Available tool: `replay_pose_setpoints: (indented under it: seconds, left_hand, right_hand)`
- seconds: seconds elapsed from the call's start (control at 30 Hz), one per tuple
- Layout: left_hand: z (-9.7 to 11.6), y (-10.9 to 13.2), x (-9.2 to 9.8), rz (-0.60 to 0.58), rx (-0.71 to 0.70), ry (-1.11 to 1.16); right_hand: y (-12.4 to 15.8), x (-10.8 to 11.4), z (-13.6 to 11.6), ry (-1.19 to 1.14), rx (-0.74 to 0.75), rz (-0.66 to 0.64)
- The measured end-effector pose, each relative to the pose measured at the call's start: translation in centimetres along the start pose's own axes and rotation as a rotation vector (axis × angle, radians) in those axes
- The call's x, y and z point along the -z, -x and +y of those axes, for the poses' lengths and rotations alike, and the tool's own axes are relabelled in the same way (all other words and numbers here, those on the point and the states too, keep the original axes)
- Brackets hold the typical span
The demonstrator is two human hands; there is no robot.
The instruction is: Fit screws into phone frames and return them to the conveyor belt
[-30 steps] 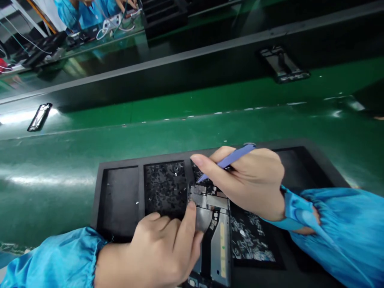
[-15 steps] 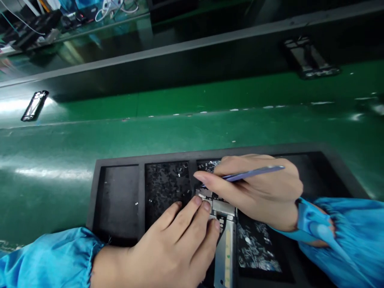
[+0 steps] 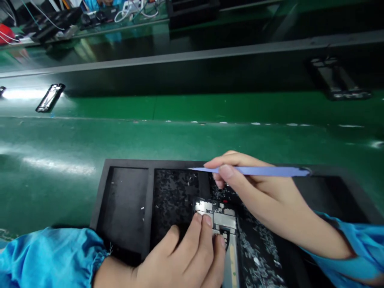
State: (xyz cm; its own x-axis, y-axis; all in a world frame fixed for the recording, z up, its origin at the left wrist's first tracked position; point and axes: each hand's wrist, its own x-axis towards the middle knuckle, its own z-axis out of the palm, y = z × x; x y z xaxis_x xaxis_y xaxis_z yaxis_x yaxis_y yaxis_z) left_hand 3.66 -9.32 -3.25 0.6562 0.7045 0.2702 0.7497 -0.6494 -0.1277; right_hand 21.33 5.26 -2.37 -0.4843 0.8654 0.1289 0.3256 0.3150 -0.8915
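An opened phone [image 3: 224,220] with bare metal shields and a silver lower part rests over the black compartment tray [image 3: 175,164]. My left hand [image 3: 186,258] holds it, fingertips pressed on the shields near its upper end; the thumb is hidden. My right hand [image 3: 255,184] pinches a pair of lavender tweezers [image 3: 270,171] between thumb and fingers. The tweezers lie almost level above the tray, their fine tips pointing left. Small dark pieces [image 3: 174,190] fill the compartment left of the phone, and shiny bits [image 3: 258,256] lie in the one on the right.
On the green bench [image 3: 135,140] behind the tray lie another opened phone [image 3: 50,98] at the left and a phone frame [image 3: 339,78] at the far right. A grey strip [image 3: 168,58] runs across the back. Cables [image 3: 136,10] and gear lie beyond it.
My right hand has lifted the tweezers off the phone's upper end and swung their tips left. The left hand stays on the phone. The whole view has shifted slightly.
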Motion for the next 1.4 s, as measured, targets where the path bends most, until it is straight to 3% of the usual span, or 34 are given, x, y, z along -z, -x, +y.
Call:
replay_pose_setpoints:
  seconds: [0.17, 0.3, 0.67, 0.9, 1.2, 1.4]
  left_hand:
    - [-0.1, -0.2, -0.9, 0.071, 0.073, 0.079]
    - [-0.1, -0.3, -1.6, 0.119, 0.093, 0.13]
    - [0.0, 0.0, -2.2, 0.109, 0.06, 0.092]
    - [0.1, 0.1, -2.2, 0.068, 0.051, 0.087]
    - [0.1, -0.7, -1.9, 0.051, 0.066, 0.109]
    - [0.3, -0.6, -2.0, 0.081, 0.061, 0.12]
  right_hand:
    - [-0.4, 0.0, 1.1, 0.147, 0.115, -0.127]
    - [-0.5, 0.1, 1.4, 0.171, 0.218, -0.132]
    - [-0.4, -0.6, 1.9, 0.214, 0.211, -0.11]
    - [-0.8, -0.8, 1.0, 0.21, 0.021, -0.095]
    - [-1.7, -0.8, 0.6, 0.081, -0.392, -0.136]
    - [-2.4, -0.5, 0.1, 0.035, -0.39, -0.156]
